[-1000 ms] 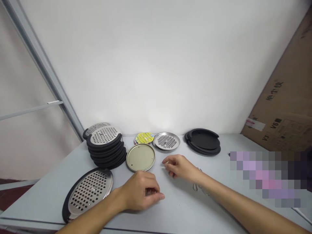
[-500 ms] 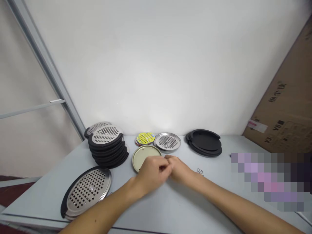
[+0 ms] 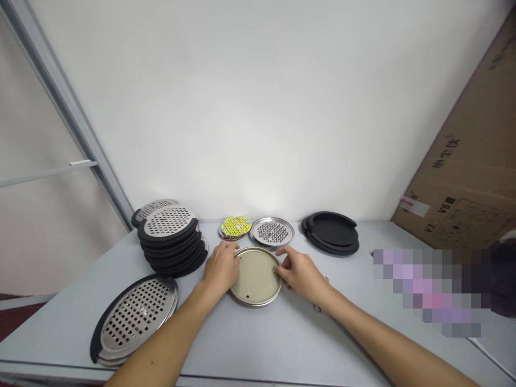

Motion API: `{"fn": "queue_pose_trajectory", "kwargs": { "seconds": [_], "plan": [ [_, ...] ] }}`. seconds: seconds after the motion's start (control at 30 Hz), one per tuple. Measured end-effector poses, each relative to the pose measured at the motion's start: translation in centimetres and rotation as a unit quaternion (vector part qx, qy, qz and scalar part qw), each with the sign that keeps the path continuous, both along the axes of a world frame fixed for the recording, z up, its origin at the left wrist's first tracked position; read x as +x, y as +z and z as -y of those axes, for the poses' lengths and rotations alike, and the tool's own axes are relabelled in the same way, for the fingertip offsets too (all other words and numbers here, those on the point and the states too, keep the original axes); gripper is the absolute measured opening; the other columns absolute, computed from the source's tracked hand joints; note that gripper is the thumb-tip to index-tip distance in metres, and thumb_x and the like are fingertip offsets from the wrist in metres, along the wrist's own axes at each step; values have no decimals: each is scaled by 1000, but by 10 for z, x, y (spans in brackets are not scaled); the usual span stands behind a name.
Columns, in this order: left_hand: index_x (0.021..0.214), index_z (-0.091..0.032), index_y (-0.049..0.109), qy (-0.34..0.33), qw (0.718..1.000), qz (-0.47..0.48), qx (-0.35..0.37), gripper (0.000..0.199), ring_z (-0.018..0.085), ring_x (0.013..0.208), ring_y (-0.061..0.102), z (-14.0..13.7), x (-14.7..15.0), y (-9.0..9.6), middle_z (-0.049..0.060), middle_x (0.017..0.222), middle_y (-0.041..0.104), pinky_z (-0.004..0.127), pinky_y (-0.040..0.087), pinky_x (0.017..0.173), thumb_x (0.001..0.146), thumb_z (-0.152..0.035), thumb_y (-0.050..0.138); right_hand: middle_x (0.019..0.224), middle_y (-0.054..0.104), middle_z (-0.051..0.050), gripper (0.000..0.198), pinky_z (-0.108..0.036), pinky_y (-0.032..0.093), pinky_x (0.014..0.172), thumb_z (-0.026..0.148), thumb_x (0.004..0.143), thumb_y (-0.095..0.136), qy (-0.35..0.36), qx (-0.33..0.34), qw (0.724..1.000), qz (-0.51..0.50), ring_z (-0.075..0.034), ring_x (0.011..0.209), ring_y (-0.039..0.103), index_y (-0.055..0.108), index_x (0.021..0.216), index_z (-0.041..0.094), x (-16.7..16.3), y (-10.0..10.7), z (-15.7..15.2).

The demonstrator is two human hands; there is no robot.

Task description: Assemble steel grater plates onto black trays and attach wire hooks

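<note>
Plate: the green plate [image 3: 258, 277] is lying face up near the middle of the table [image 3: 250, 344], its rim standing between the two hands; a dark hole is showing near its front edge.
Left hand: the left hand [image 3: 221, 266] is holding the plate's left rim, fingers curving in close, the thumb side meeting the edge; its grip is looking narrow, though the fingertips are partly hiding.
Right hand: the right hand [image 3: 300, 271] is holding the opposite rim, thumb touching the edge, forefinger arching toward the far right of it; a small gap is showing between the two.
Wire loops: thin loops [image 3: 317, 308] are lying beside the right wrist, partly hiding behind it.
Graters: a steel grater [image 3: 273, 232] is lying just beyond the plate, a yellow disc [image 3: 237, 226] sitting beside it on the left.
Stack: black-rimmed graters [image 3: 171, 252] are standing piled left of the left hand.
Near grater: a holed grater with a black edge [image 3: 135, 317] is lying by the left forearm.
Black trays: dark trays [image 3: 329, 234] are resting one on another beyond the right hand.
Carton: a brown carton [image 3: 463, 177] is standing at the far right.
</note>
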State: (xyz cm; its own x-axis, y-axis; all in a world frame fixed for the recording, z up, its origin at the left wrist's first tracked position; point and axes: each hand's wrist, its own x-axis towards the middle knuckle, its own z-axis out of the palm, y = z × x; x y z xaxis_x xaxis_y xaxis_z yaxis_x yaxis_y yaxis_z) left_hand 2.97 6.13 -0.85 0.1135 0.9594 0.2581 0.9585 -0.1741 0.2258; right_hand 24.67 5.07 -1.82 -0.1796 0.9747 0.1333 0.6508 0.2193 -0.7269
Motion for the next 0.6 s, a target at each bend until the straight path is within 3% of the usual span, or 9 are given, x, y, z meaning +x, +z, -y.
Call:
{"fn": "queue_pose_trajectory", "kwargs": {
  "seconds": [0.17, 0.3, 0.47, 0.6],
  "plan": [
    [108, -20, 63, 51, 997, -61, -24, 26, 26, 98, 61, -11, -12, 4, 12, 105, 63, 34, 46, 80, 91, -19, 44, 63, 61, 3, 27, -22, 48, 44, 15, 77, 61, 1, -99, 970, -224, -13, 48, 61, 56, 104, 16, -16, -13, -14],
    [105, -19, 66, 74, 994, -70, -26, 26, 27, 95, 62, -15, -15, 6, 14, 103, 64, 36, 47, 77, 91, -20, 43, 69, 64, 0, 24, -27, 58, 57, 14, 79, 59, 19, -132, 949, -286, -15, 59, 66, 56, 102, 13, -19, -14, -20],
    [103, -19, 67, 87, 993, -79, -21, 28, 27, 94, 63, -15, -18, 10, 13, 102, 64, 35, 48, 77, 92, -20, 42, 86, 68, -6, 29, -31, 60, 69, 17, 78, 62, 37, -164, 921, -351, -15, 68, 68, 56, 107, 11, -18, -10, -17],
    [101, -17, 66, 108, 991, -81, -14, 29, 27, 91, 64, -17, -22, 12, 14, 102, 65, 36, 48, 76, 92, -18, 38, 105, 66, -13, 35, -35, 59, 76, 18, 76, 69, 70, -208, 873, -435, -18, 79, 69, 57, 108, 11, -17, -10, -15]
  ]
}}
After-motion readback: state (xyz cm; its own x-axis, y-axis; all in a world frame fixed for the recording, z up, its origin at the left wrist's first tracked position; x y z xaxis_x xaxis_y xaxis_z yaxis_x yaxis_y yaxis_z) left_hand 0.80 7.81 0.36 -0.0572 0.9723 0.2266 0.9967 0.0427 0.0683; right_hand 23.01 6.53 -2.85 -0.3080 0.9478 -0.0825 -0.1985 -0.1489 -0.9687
